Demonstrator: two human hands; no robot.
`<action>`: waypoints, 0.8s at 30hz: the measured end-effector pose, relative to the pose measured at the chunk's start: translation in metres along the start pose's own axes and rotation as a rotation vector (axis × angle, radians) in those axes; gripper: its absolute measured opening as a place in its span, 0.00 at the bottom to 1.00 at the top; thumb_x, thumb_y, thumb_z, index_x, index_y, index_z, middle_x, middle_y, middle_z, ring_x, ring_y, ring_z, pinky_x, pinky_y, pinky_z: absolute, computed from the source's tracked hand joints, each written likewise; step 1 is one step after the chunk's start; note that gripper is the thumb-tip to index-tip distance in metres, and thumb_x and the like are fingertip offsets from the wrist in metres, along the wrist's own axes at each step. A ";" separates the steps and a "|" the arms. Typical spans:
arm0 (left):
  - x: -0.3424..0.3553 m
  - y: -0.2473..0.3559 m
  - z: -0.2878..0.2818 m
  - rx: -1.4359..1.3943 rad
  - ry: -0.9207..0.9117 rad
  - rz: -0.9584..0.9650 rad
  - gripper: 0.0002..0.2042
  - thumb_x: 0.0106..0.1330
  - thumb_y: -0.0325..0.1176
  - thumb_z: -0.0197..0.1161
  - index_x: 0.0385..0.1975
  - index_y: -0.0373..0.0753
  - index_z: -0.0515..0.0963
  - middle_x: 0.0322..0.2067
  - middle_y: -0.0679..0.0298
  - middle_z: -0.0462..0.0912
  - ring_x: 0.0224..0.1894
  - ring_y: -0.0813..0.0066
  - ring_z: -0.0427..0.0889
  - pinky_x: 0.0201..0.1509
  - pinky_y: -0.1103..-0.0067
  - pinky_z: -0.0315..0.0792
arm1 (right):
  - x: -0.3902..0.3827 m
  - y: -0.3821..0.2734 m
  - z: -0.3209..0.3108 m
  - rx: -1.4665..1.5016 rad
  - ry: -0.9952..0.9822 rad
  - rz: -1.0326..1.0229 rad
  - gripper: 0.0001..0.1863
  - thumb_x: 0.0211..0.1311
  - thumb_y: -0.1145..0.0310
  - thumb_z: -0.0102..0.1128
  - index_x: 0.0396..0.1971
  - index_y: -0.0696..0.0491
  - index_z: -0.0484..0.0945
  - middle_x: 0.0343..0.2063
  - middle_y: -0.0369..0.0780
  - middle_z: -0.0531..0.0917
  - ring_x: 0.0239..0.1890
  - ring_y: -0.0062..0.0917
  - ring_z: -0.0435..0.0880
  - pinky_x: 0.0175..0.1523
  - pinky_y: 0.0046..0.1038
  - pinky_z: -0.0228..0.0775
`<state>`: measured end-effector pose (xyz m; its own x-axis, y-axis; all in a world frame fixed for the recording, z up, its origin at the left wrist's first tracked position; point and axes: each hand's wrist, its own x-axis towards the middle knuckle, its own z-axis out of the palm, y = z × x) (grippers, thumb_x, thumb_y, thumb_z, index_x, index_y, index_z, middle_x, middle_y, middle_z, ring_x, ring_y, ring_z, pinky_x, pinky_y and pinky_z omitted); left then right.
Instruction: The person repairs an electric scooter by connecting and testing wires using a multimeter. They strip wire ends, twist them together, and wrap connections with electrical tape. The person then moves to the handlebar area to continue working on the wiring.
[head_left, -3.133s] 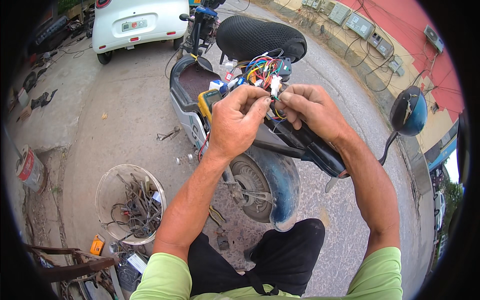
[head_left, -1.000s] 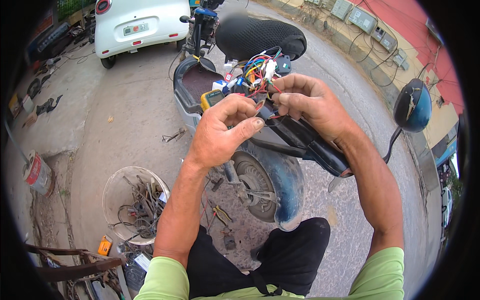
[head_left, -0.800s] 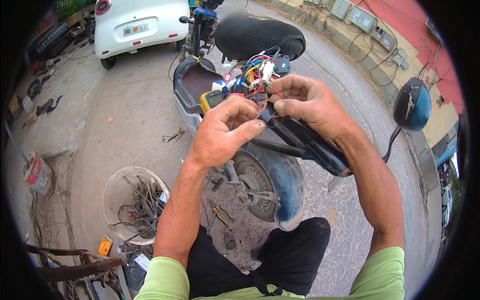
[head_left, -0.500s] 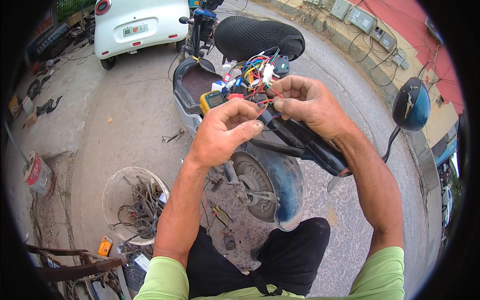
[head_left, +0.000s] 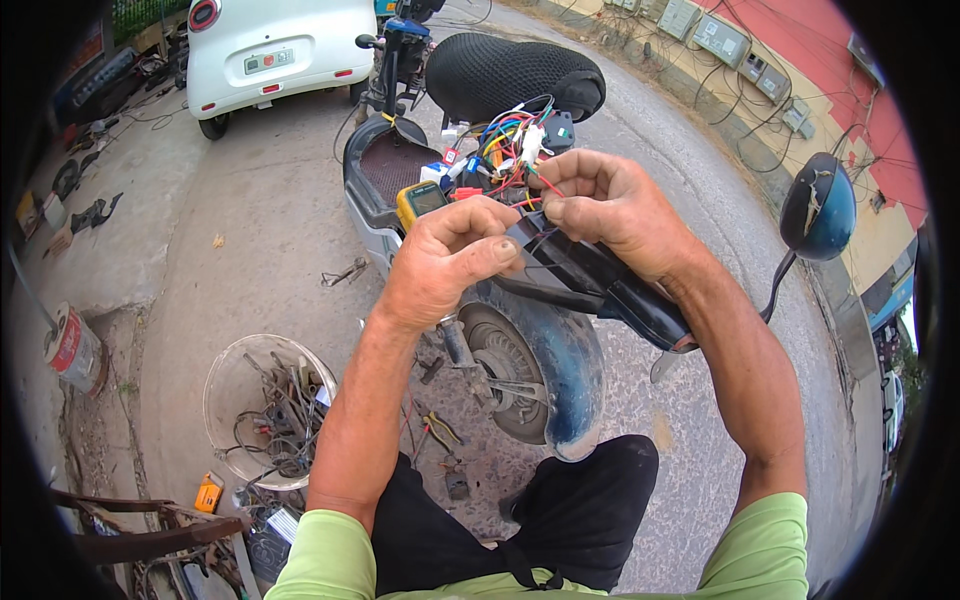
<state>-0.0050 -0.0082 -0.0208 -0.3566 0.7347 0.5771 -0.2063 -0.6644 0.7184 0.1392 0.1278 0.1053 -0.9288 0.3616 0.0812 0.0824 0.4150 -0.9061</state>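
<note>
Hands working over scooter [head_left: 540, 350]: left hand [head_left: 445, 260] and right hand [head_left: 610, 205] both pinching thin wires [head_left: 505, 150]. Risk, likely: tugging tangled bundle, loosening connector.

A yellow handheld meter with a grey rectangular screen [head_left: 422, 199] is lying on the scooter's footwell; a white rectangular number plate [head_left: 272, 61] is sitting on the white car's rear.

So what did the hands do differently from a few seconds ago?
Not much. The left hand slid a little lower and away from the wire bundle, its fingers curled near the black panel. The right hand stayed up at the wires, pinching thin ones. The scooter, yellow meter and bowl of parts did not move.
</note>
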 end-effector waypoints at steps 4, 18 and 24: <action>0.001 -0.002 -0.004 -0.044 -0.017 0.004 0.10 0.67 0.34 0.70 0.34 0.33 0.79 0.39 0.62 0.81 0.37 0.77 0.83 0.44 0.79 0.79 | 0.000 -0.004 0.003 -0.048 0.013 0.009 0.19 0.62 0.70 0.65 0.51 0.62 0.77 0.33 0.34 0.81 0.31 0.14 0.76 0.35 0.18 0.67; 0.002 0.002 -0.011 0.064 0.060 -0.064 0.10 0.66 0.32 0.70 0.37 0.32 0.80 0.40 0.62 0.81 0.37 0.80 0.82 0.42 0.81 0.78 | 0.005 0.003 0.002 -0.028 0.013 0.038 0.15 0.70 0.69 0.58 0.50 0.63 0.79 0.31 0.35 0.82 0.30 0.16 0.81 0.34 0.18 0.71; 0.003 0.000 -0.012 0.175 0.066 -0.082 0.11 0.63 0.35 0.70 0.33 0.33 0.79 0.43 0.57 0.82 0.40 0.75 0.83 0.47 0.77 0.78 | 0.006 0.005 -0.003 0.000 -0.046 0.094 0.15 0.67 0.68 0.60 0.48 0.62 0.81 0.34 0.38 0.84 0.32 0.18 0.82 0.36 0.20 0.75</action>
<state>-0.0174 -0.0076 -0.0235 -0.4051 0.7711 0.4913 -0.0775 -0.5644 0.8219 0.1355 0.1340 0.1027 -0.9325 0.3604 -0.0237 0.1702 0.3808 -0.9089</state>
